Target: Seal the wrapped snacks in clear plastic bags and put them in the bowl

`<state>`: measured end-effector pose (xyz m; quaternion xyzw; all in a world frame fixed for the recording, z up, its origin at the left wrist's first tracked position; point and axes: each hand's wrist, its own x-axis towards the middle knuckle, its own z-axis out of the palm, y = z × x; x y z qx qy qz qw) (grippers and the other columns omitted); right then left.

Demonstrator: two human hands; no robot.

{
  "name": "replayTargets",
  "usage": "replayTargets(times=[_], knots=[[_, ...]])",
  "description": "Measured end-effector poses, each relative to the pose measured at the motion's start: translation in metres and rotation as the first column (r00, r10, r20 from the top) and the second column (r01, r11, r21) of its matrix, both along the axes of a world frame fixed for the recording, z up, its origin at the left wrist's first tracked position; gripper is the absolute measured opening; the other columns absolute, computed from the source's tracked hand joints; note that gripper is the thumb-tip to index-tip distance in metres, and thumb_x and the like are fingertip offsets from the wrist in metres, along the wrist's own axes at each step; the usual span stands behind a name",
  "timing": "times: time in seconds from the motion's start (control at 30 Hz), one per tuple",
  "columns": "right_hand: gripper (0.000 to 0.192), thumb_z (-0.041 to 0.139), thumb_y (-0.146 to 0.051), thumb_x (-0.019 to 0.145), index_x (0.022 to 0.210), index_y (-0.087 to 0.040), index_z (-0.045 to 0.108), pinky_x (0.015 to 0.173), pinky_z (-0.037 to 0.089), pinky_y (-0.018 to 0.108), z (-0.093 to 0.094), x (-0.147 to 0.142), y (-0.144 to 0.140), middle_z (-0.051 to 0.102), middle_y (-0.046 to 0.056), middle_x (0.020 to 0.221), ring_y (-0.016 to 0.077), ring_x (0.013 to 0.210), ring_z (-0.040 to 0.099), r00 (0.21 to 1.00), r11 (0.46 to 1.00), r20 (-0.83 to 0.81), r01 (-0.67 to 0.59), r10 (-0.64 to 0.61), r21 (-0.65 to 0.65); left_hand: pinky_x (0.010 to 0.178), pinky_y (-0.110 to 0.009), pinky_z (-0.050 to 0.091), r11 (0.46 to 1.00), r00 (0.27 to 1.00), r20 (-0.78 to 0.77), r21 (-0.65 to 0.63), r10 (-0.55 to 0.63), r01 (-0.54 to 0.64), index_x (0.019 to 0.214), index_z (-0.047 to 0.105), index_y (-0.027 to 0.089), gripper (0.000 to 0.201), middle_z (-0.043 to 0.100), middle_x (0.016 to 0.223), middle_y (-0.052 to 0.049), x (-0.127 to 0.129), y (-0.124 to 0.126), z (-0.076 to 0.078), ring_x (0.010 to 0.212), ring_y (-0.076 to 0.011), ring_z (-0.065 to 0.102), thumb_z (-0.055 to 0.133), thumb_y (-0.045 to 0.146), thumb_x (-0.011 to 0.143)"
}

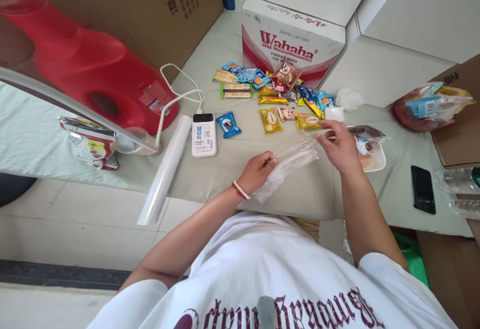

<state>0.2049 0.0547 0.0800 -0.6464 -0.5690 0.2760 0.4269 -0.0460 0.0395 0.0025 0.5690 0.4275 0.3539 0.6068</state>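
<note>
Plastic bag point(290, 164): 1 | phone point(423, 189): 1 | left grip point(261, 170): pinching bag | right grip point(337, 144): cannot tell

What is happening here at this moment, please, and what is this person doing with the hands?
A person holds a piece of thin, clear plastic in the left hand, while the right hand's fingers are at its far end; whether they grip it is unclear. Wrapped snacks lie beyond the hands, in front of the Wahaha box. A clear roll lies to the left, and a white tray is beside the right wrist.
</note>
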Motion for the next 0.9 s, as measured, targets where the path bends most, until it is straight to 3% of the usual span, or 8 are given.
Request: replayTargets(times=[0.1, 0.2, 0.27, 0.37, 0.5, 0.6, 0.77, 0.9], knots=[[0.028, 0.07, -0.052, 0.088, 0.096, -0.025, 0.067, 0.06, 0.043, 0.032, -0.015, -0.005, -0.019, 0.064, 0.006, 0.086, 0.0177, 0.069, 0.051, 0.976, 0.978, -0.065, 0.21, -0.21, -0.012, 0.059, -0.026, 0.033, 0.963, 0.957, -0.105, 0.02, 0.27, -0.269, 0.078, 0.056, 0.021, 0.026, 0.048, 0.061, 0.005, 0.0, -0.009, 0.0, 0.058, -0.013, 0.042, 0.055, 0.043, 0.093], [0.044, 0.062, -0.069, 0.09, 0.097, -0.026, 0.065, 0.057, 0.047, 0.032, -0.035, -0.046, -0.047, 0.067, 0.006, 0.085, 0.0201, 0.072, 0.058, 0.944, 0.955, -0.326, -0.048, -0.053, -0.294, 0.065, -0.028, 0.04, 0.95, 0.944, -0.114, 0.051, 0.311, -0.307, 0.082, 0.059, 0.022, 0.023, 0.058, 0.064, 0.003, 0.011, -0.021, 0.002, 0.062, -0.0151, 0.052, 0.052, 0.041, 0.095], [0.047, 0.068, -0.07, 0.084, 0.099, -0.025, 0.066, 0.07, 0.053, 0.033, -0.049, -0.076, -0.057, 0.07, 0.005, 0.093, 0.0207, 0.084, 0.062, 0.921, 0.928, -0.387, -0.188, 0.053, -0.321, 0.07, -0.029, 0.044, 0.954, 0.951, -0.097, 0.083, 0.294, -0.287, 0.083, 0.06, 0.022, 0.022, 0.064, 0.07, 0.001, 0.019, -0.027, 0.001, 0.067, -0.0162, 0.057, 0.054, 0.04, 0.095], [0.041, 0.075, -0.062, 0.078, 0.091, -0.024, 0.065, 0.074, 0.053, 0.03, -0.067, -0.097, -0.053, 0.067, 0.001, 0.084, 0.0168, 0.077, 0.061, 0.882, 0.944, -0.469, -0.18, 0.03, -0.278, 0.067, -0.029, 0.045, 0.929, 0.928, -0.056, -0.005, 0.368, -0.369, 0.08, 0.057, 0.023, 0.023, 0.061, 0.065, 0.002, 0.023, -0.026, -0.005, 0.064, -0.0159, 0.058, 0.052, 0.04, 0.095], [0.041, 0.082, -0.055, 0.069, 0.089, -0.024, 0.066, 0.053, 0.044, 0.025, -0.075, -0.079, -0.041, 0.064, -0.002, 0.074, 0.0131, 0.061, 0.055, 0.811, 0.917, -0.577, -0.154, -0.095, -0.368, 0.049, -0.025, 0.035, 0.827, 0.857, -0.007, -0.257, 0.516, -0.5, 0.083, 0.052, 0.023, 0.025, 0.042, 0.054, 0.008, 0.01, -0.012, -0.013, 0.046, -0.0114, 0.042, 0.054, 0.046, 0.094], [0.041, 0.085, -0.053, 0.067, 0.087, -0.023, 0.067, 0.043, 0.033, 0.023, -0.075, -0.059, -0.04, 0.06, -0.004, 0.066, 0.0105, 0.052, 0.046, 0.822, 0.895, -0.555, -0.144, -0.13, -0.423, 0.044, -0.022, 0.027, 0.838, 0.884, 0.014, -0.327, 0.467, -0.437, 0.082, 0.054, 0.022, 0.028, 0.035, 0.055, 0.009, 0.0, -0.007, -0.013, 0.044, -0.0088, 0.032, 0.06, 0.048, 0.09], [0.042, 0.087, -0.052, 0.064, 0.086, -0.021, 0.067, 0.04, 0.025, 0.021, -0.074, -0.036, -0.042, 0.061, -0.004, 0.067, 0.0074, 0.048, 0.039, 0.819, 0.918, -0.54, -0.046, -0.191, -0.394, 0.044, -0.022, 0.024, 0.843, 0.9, -0.034, -0.337, 0.434, -0.419, 0.079, 0.056, 0.022, 0.028, 0.032, 0.053, 0.009, -0.012, -0.004, -0.014, 0.046, -0.0095, 0.03, 0.059, 0.048, 0.089], [0.039, 0.084, -0.049, 0.069, 0.088, -0.021, 0.066, 0.041, 0.026, 0.021, -0.073, -0.021, -0.042, 0.061, -0.003, 0.069, 0.0073, 0.049, 0.039, 0.847, 0.938, -0.491, 0.027, -0.204, -0.345, 0.05, -0.024, 0.027, 0.878, 0.9, -0.156, -0.203, 0.408, -0.433, 0.08, 0.059, 0.021, 0.026, 0.038, 0.055, 0.007, -0.03, 0.002, -0.021, 0.051, -0.0114, 0.035, 0.056, 0.045, 0.09]])
